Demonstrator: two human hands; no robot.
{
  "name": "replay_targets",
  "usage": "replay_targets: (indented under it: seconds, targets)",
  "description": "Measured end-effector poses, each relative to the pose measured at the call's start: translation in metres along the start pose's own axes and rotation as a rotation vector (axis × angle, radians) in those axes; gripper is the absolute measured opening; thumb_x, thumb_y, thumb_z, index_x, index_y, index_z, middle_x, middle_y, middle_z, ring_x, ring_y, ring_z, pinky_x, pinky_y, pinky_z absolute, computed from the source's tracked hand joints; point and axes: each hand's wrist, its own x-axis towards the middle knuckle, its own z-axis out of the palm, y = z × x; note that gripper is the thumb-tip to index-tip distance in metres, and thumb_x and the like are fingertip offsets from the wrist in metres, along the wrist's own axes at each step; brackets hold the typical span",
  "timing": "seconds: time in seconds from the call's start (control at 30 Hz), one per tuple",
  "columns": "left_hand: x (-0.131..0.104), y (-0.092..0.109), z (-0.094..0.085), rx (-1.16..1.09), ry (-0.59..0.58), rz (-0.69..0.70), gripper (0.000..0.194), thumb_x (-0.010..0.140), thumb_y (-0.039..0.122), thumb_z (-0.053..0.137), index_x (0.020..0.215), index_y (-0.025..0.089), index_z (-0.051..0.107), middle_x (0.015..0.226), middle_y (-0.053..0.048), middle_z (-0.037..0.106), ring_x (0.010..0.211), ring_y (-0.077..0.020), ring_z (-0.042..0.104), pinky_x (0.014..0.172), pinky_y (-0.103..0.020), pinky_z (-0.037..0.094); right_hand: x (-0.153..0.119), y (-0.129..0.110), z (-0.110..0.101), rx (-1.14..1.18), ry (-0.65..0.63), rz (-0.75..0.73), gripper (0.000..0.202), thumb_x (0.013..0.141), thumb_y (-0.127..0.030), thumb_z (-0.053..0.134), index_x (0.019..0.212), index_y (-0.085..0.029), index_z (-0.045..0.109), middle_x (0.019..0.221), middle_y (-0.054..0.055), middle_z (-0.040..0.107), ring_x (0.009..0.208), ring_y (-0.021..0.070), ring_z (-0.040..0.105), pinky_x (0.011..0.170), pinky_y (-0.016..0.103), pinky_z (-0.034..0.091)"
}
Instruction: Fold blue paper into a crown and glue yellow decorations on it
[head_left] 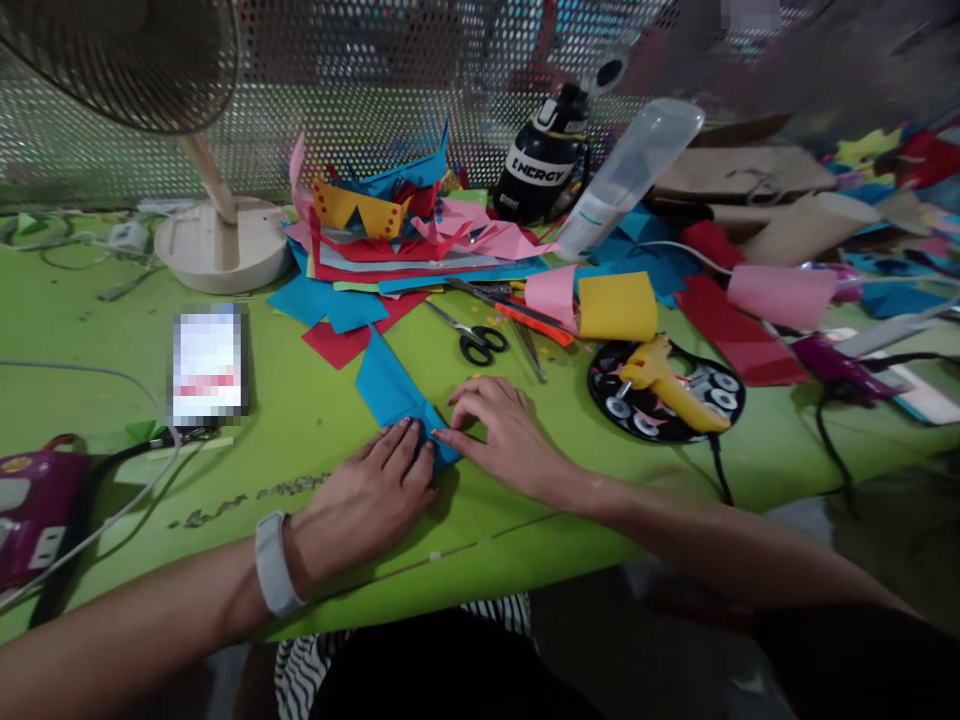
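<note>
A folded sheet of blue paper (pixel 390 380) lies at a slant on the green table, its pointed end away from me. My left hand (pixel 382 480) rests flat on its near part, fingers stretched out and together, covering some of it. At the paper's right edge is my right hand (pixel 502 435), fingers curved, with the thumb tip touching the paper and the index fingertip a little apart from it. Black-handled scissors (pixel 480 343) lie open-bladed just beyond my right hand. A yellow glue gun (pixel 667 385) sits on a round black tray (pixel 600 385) farther right.
Behind are stacked coloured papers with a yellow paper crown (pixel 360 210), a black bottle (pixel 544 155) and a clear bottle (pixel 630 180). A fan (pixel 221 240) and a phone (pixel 208 360) are at left. Yellow (pixel 619 305) and pink (pixel 784 295) paper rolls and cables lie at right.
</note>
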Motion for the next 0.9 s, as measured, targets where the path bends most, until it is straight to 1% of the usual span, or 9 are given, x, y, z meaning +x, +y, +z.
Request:
replay_targets:
  seconds: [0.13,0.23,0.3,0.37,0.47,0.53,0.67,0.8,0.9]
  targets:
    - [-0.0003,-0.0002,-0.0013,-0.004,0.028,0.013,0.033,0.1,0.027,0.04,0.12,0.005,0.055,0.123,-0.025,0.065,0.121,-0.0303,0.061,0.099,-0.041,0.053,-0.0001,-0.0005,-0.0003,0.004,-0.007,0.001,0.039,0.096,-0.055,0.047,0.08,-0.022,0.058,0.104,0.008,0.061,0.102,0.0255,0.054,0.085,0.043,0.04]
    - [-0.002,-0.0014,-0.0027,-0.031,-0.001,0.036,0.031,0.099,0.025,0.042,0.122,0.008,0.053,0.126,-0.026,0.063,0.123,-0.0318,0.059,0.1,-0.042,0.052,-0.0003,-0.0015,-0.0008,-0.001,-0.008,-0.002,0.038,0.096,-0.054,0.046,0.08,-0.022,0.058,0.104,0.007,0.061,0.103,0.0251,0.054,0.087,0.043,0.04]
    - [-0.0032,-0.002,-0.003,-0.043,-0.025,0.056,0.034,0.098,0.025,0.045,0.128,0.01,0.05,0.128,-0.026,0.061,0.124,-0.0334,0.058,0.099,-0.043,0.053,-0.0002,-0.0022,-0.0012,-0.01,-0.014,0.004,0.037,0.097,-0.053,0.047,0.08,-0.023,0.058,0.104,0.007,0.061,0.103,0.025,0.054,0.087,0.043,0.04]
    - [-0.0037,-0.0022,-0.0026,-0.041,-0.028,0.06,0.038,0.098,0.027,0.046,0.133,0.01,0.047,0.129,-0.027,0.061,0.124,-0.0345,0.058,0.098,-0.045,0.053,-0.0001,-0.0027,-0.0012,-0.021,-0.021,0.01,0.036,0.097,-0.052,0.046,0.08,-0.022,0.058,0.104,0.007,0.061,0.102,0.0249,0.054,0.087,0.042,0.04]
    - [-0.0034,-0.0019,-0.0012,-0.028,-0.005,0.051,0.042,0.1,0.036,0.044,0.131,0.008,0.05,0.126,-0.028,0.062,0.121,-0.0356,0.06,0.096,-0.046,0.055,0.0003,-0.0025,-0.0005,-0.027,-0.016,0.01,0.037,0.096,-0.053,0.046,0.08,-0.022,0.058,0.103,0.008,0.061,0.101,0.0252,0.054,0.087,0.042,0.04]
    - [-0.003,-0.0015,-0.0001,-0.02,0.014,0.048,0.044,0.101,0.039,0.042,0.129,0.007,0.053,0.124,-0.029,0.062,0.119,-0.0358,0.061,0.093,-0.045,0.056,0.0004,-0.002,0.0003,-0.022,-0.003,0.009,0.037,0.096,-0.055,0.046,0.084,-0.022,0.058,0.101,0.007,0.061,0.1,0.0251,0.054,0.086,0.042,0.04]
    - [-0.0031,-0.0008,0.0016,-0.01,0.041,0.044,0.043,0.1,0.037,0.044,0.127,0.006,0.054,0.122,-0.029,0.063,0.118,-0.036,0.062,0.09,-0.045,0.057,0.0001,-0.0005,0.0019,-0.003,0.011,-0.016,0.035,0.096,-0.054,0.048,0.093,-0.022,0.061,0.101,0.007,0.062,0.101,0.0245,0.055,0.088,0.041,0.041]
    - [-0.0034,-0.0002,0.0021,-0.02,0.051,0.049,0.042,0.1,0.037,0.046,0.127,0.006,0.056,0.123,-0.03,0.062,0.117,-0.0366,0.062,0.088,-0.045,0.058,-0.0008,0.0022,0.0045,-0.002,0.055,-0.088,0.032,0.094,-0.051,0.052,0.1,-0.022,0.065,0.102,0.006,0.065,0.103,0.0245,0.056,0.091,0.041,0.043]
    - [-0.0037,0.0002,0.002,-0.038,0.052,0.036,0.043,0.1,0.037,0.045,0.128,0.006,0.056,0.124,-0.029,0.062,0.118,-0.0358,0.062,0.089,-0.045,0.057,-0.0016,0.0043,0.0058,-0.041,0.091,-0.152,0.031,0.095,-0.046,0.054,0.11,-0.021,0.068,0.104,0.008,0.067,0.102,0.024,0.058,0.092,0.041,0.046]
